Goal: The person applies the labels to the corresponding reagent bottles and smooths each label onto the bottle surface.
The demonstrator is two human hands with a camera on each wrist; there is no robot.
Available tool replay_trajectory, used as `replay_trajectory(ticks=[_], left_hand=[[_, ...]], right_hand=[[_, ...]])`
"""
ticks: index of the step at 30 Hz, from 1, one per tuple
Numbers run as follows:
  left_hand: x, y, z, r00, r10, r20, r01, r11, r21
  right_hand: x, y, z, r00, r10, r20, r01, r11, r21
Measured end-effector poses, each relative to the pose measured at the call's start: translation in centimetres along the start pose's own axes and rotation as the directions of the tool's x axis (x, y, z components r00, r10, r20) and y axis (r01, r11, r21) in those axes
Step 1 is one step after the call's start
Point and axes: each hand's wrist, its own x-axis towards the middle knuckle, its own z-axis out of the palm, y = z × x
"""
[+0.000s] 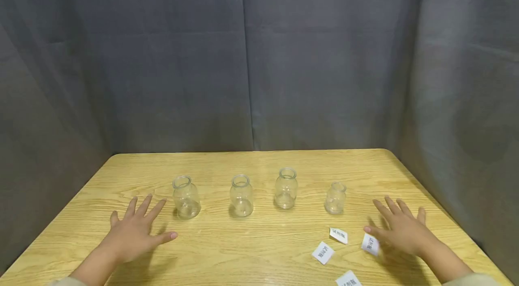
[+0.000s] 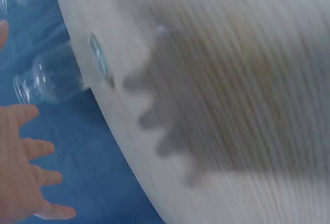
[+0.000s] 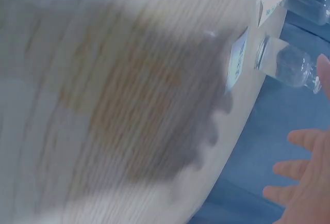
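Observation:
Both hands hover over the wooden table with fingers spread, holding nothing. My left hand (image 1: 131, 234) is nearest to the leftmost glass jar (image 1: 186, 198), which stands upright and uncapped. In the left wrist view that hand (image 2: 23, 167) is apart from a jar (image 2: 59, 74). Two more clear jars stand in the middle, one (image 1: 241, 196) beside the other (image 1: 286, 189). A smaller jar (image 1: 335, 198) stands at the right. My right hand (image 1: 405, 229) is above the table beside a white printed label (image 1: 370, 244), its thumb overlapping the label's edge in the head view.
Several white labels lie right of centre: one (image 1: 338, 235) below the small jar, another (image 1: 323, 253) lower left, and one (image 1: 348, 279) cut off by the frame's bottom. Grey curtains (image 1: 251, 61) enclose the table (image 1: 227, 259) at the back and sides.

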Motion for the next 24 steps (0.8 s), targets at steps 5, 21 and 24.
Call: replay_trajectory(ticks=[5,21,24], left_hand=[[-0.1,1.5,0.2,0.999,0.035,0.011,-0.034,0.998,-0.050],[1.4,8.0,0.5,0.972,0.224,0.071,-0.189,0.924,-0.334],[2.1,9.7,1.4,0.956,0.278,0.096,-0.210,0.875,-0.436]], right_hand=[[0.1,-0.5,0.0,1.000,-0.009,-0.009,0.009,1.000,0.015],[0.3,-2.2,0.7,0.998,-0.058,-0.017,0.060,0.971,0.230],[0.5,-2.6,0.5,0.999,-0.048,0.021,0.040,0.957,0.287]])
